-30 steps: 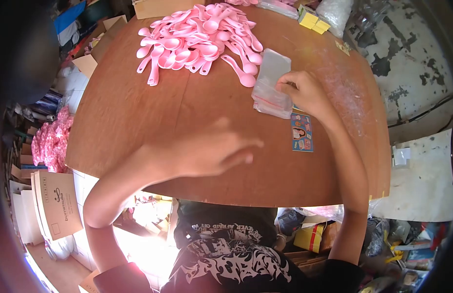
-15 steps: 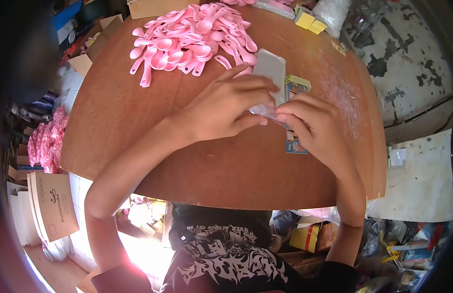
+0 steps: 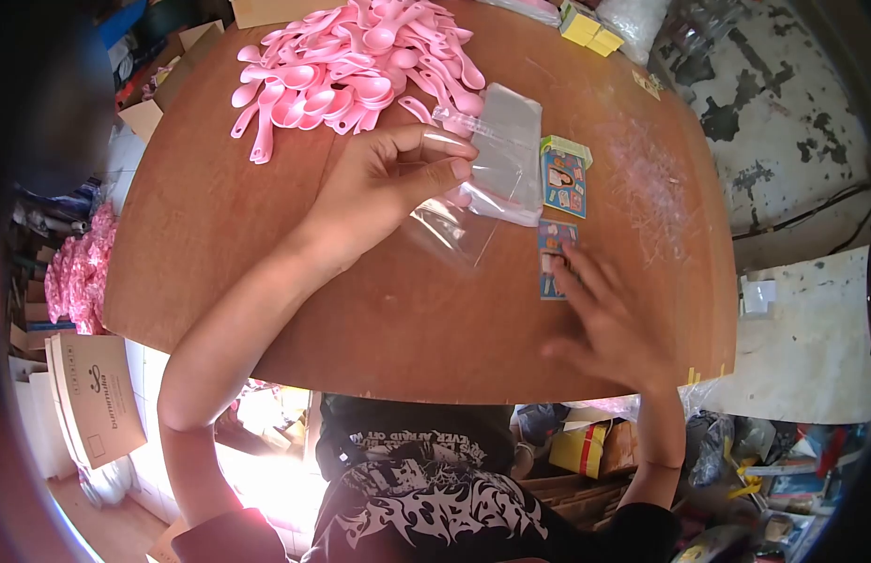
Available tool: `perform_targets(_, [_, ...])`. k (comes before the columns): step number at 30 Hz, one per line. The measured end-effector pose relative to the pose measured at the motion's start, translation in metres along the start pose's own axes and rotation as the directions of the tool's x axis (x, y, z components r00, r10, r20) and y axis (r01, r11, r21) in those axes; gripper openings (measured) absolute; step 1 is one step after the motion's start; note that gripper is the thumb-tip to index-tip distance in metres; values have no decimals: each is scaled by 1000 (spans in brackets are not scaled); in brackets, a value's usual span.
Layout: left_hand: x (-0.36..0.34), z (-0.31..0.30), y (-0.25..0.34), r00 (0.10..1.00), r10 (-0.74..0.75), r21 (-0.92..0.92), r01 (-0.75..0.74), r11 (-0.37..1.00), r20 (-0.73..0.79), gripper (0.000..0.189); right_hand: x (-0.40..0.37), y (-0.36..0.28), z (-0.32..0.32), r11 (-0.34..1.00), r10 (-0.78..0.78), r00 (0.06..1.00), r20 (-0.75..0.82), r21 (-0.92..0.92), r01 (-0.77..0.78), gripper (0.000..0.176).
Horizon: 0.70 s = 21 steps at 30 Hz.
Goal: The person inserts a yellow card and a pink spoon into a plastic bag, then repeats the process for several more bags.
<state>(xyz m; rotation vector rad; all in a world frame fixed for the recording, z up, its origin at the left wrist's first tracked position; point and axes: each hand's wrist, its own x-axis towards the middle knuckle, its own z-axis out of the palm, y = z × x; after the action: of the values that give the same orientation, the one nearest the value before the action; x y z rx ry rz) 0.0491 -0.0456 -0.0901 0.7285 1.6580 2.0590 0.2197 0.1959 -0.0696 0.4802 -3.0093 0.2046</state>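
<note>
Between the thumb and fingers of my left hand (image 3: 389,183) is a clear plastic bag (image 3: 459,239), hanging over the table with its lower corner toward me. Behind it lies a stack of clear plastic bags (image 3: 512,141). My right hand (image 3: 612,319), a little blurred, is held low with its fingers spread. Its fingertips overlap the edge of a small blue printed card (image 3: 554,236). Just beyond that card rests a stack of similar cards (image 3: 564,178) with a pale green end. A heap of pink plastic spoons (image 3: 346,75) covers the far part of the table.
Thin clear plastic strips (image 3: 656,183) are scattered on the right of the brown table (image 3: 407,338). Yellow boxes (image 3: 590,33) stand at the far edge. On the floor at left are a cardboard box (image 3: 96,399) and a bundle of pink packages (image 3: 82,263).
My left hand has drawn a bag left, away from the stack. My right hand has left the bag and moved down and toward me, over the card, its fingers now spread.
</note>
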Motion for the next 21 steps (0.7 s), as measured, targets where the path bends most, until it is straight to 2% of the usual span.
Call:
perform_targets(1, [-1, 0, 1, 998, -59, 9, 59, 998, -27, 25, -12, -13, 4, 993, 8, 999, 50, -116, -2, 55])
perform_targets(5, [-2, 4, 2, 1000, -16, -99, 16, 995, 4, 28, -51, -41, 21, 994, -108, 987, 115, -3, 110, 55])
perform_targets(7, [-3, 8, -1, 999, 9, -73, -6, 997, 47, 28, -70, -32, 29, 878, -469, 881, 68, -76, 473, 47])
perform_targets(8, [-3, 9, -1, 999, 9, -75, -5, 997, 50, 28, -73, -30, 25, 879, -466, 882, 70, -77, 470, 47])
perform_targets(10, [-8, 12, -2, 992, -61, -67, 68, 995, 108, 27, -75, -30, 11, 853, -372, 905, -205, 309, 420, 34])
perform_targets(11, [-9, 15, 0, 989, -85, -58, 92, 994, 119, 30, -75, -29, 4, 855, -370, 906, -207, 307, 419, 34])
perform_targets(12, [-11, 17, 0, 989, -82, -56, 89, 994, 124, 30, -73, -29, -3, 906, -188, 914, -360, 296, 303, 27])
perform_targets(13, [-13, 20, 1, 984, -102, -26, 107, 994, 146, 30, -69, -27, -8, 935, -4, 864, -503, 304, 181, 21])
perform_targets(15, [-18, 25, 2, 977, -112, 72, 100, 992, 182, 32, -45, -20, -11, 868, 213, 735, -644, 470, 161, 13])
perform_targets(16, [-20, 27, 3, 977, -108, 76, 96, 993, 186, 32, -38, -13, -14, 858, 261, 732, -630, 499, 123, 11])
perform_targets(17, [-22, 28, 4, 968, -130, 58, 120, 991, 216, 32, -23, -19, -16, 782, 375, 688, -622, 611, 126, 11])
perform_targets(18, [-23, 30, 4, 957, -152, 40, 147, 988, 245, 32, -9, -20, -17, 756, 438, 658, -613, 647, 100, 12])
perform_targets(21, [-27, 32, 4, 959, -97, 18, 96, 995, 266, 32, 18, -16, -19, 724, 464, 678, -570, 685, 79, 15])
